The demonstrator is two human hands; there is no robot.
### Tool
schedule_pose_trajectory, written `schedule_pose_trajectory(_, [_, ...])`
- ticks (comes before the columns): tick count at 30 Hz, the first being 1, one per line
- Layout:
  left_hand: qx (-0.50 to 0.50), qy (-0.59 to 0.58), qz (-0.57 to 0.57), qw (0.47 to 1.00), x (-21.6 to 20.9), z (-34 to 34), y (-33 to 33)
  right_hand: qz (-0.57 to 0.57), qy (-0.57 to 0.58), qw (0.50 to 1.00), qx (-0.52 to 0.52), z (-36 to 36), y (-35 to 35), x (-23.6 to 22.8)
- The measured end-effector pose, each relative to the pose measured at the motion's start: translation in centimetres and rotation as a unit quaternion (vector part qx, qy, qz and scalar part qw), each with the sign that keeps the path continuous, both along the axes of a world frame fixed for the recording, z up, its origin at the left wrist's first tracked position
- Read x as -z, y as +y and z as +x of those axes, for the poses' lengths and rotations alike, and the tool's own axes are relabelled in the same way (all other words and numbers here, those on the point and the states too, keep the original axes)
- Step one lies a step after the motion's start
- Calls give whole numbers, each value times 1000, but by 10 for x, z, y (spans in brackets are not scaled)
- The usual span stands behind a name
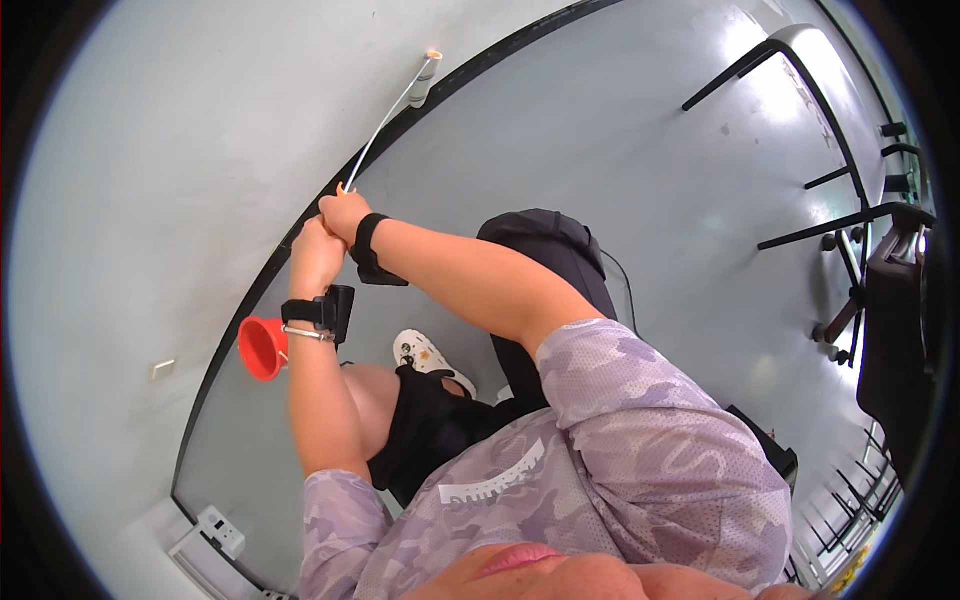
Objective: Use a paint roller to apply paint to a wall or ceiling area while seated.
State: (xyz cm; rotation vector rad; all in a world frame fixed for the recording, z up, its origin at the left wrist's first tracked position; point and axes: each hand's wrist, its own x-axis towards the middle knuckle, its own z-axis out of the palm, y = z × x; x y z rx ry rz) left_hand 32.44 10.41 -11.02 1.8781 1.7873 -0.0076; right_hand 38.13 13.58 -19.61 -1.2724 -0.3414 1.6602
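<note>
Both my hands are closed, one beyond the other, around the handle of a paint roller. My right hand (346, 213) is the farther one, and a bit of orange handle shows past its fingers. My left hand (316, 254) grips just nearer, touching the right; the handle inside it is hidden. From there a thin metal rod runs away to the pale roller sleeve of the paint roller (424, 84), which is at the white wall (240, 120) just above the black baseboard. Near my left wrist a red bucket (262, 350) stands on the floor beside the wall.
A black baseboard (222, 345) runs along the wall's foot. On the left are a wall plate (163, 370) and, lower, a white power socket (222, 532). Chairs with dark legs (845, 150) stand at the right. My foot in a white clog (425, 355) is on the grey floor (640, 150).
</note>
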Motion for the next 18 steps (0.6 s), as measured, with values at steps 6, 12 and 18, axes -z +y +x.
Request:
schedule_pose_trajectory(6, [43,-68,69,994,-27,15,1,68,-31,993,86,18,9,-24])
schedule_pose_trajectory(12, [61,-87,55,993,-7,-2,10,80,38,989,115,7,10,-15])
schedule_pose_trajectory(18, [30,-43,0,999,5,5,5,38,65,995,61,-7,19,36])
